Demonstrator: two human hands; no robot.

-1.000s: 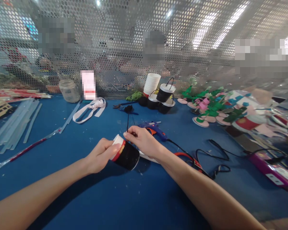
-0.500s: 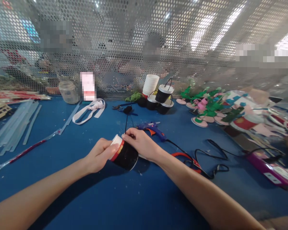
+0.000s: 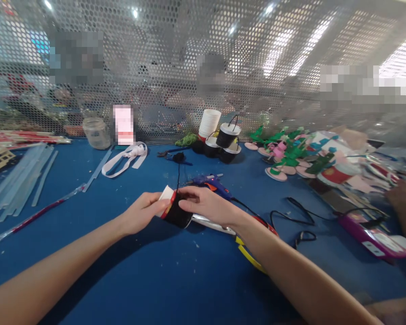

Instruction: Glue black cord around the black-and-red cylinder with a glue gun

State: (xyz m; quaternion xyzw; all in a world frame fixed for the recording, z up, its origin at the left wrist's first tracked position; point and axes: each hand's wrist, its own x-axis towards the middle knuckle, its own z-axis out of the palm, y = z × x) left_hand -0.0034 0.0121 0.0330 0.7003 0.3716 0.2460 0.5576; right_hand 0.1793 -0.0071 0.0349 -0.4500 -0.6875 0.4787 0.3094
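Note:
A paper cup (image 3: 177, 215) is tilted on its side above the blue table, its lower part wound with black yarn and a red band left bare near the white rim. My left hand (image 3: 144, 210) grips it at the rim end, thumb on the outside. Over the wound part lies my right hand (image 3: 203, 203), thumb and fingers closed on the cup; some of its fingertips are hidden. A strand of black yarn (image 3: 179, 178) runs from a small black ball (image 3: 178, 157) down to the cup beside my right fingers.
Behind my right hand lies a blue glue gun (image 3: 216, 186) with a black cord. Scissors (image 3: 250, 259) show under my right forearm. Black-wound cups (image 3: 228, 135) and stacked white cups (image 3: 210, 123) stand at the back. Glue sticks (image 3: 23, 180) lie left, craft plants (image 3: 291, 158) right.
My right hand has shifted from pinching near the rim to lying across the wound side. The cup has tilted and risen slightly. Yellow-handled scissors now show below my right forearm.

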